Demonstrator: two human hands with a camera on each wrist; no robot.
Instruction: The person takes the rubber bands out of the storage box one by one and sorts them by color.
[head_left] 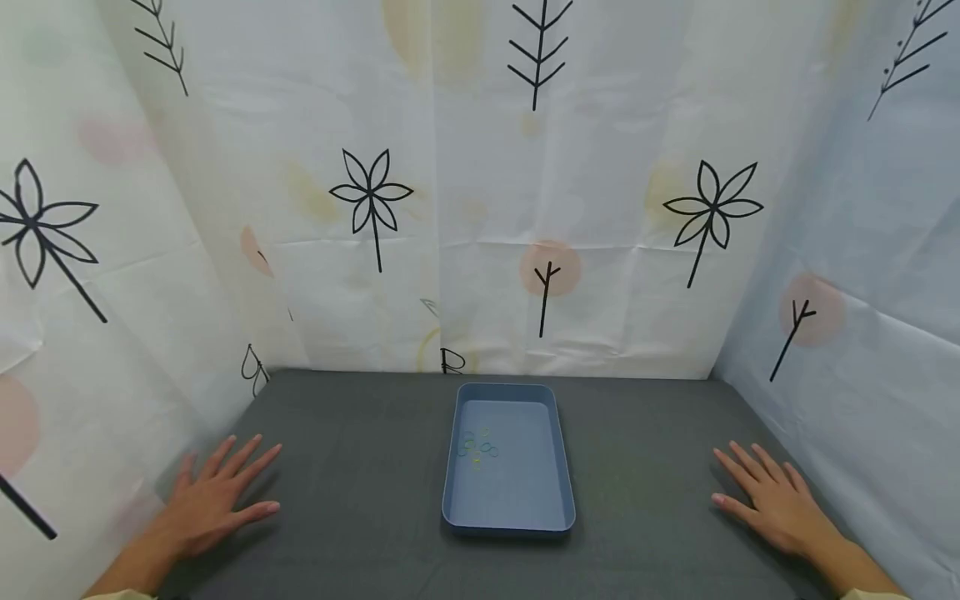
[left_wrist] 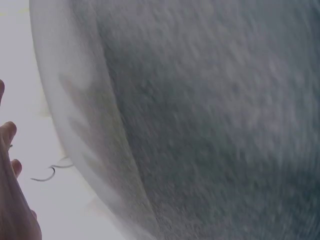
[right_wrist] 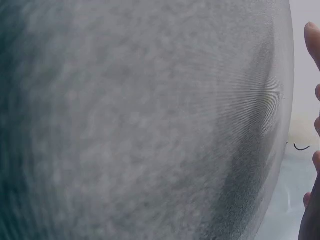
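A blue rectangular tray [head_left: 528, 496] stands at the middle of the grey tabletop. Several tiny thin loops [head_left: 476, 461], greenish, yellow and blue, lie in its left half; their exact kind is too small to tell. To the left of the tray and apart from it, my left hand [head_left: 213, 500] has its fingers spread, palm down, holding nothing. On the opposite side my right hand [head_left: 776, 504] is likewise spread, palm down, with nothing in it. Only part of the left hand [left_wrist: 17, 210] shows at the edge of the left wrist view, and fingertips [right_wrist: 313, 42] edge into the right wrist view.
Grey cloth [head_left: 360, 500] covers the table. White sheets [head_left: 487, 167] printed with black plant drawings and pale spots rise behind it and along both sides. The left hand is close to the left sheet, the right hand close to the right one.
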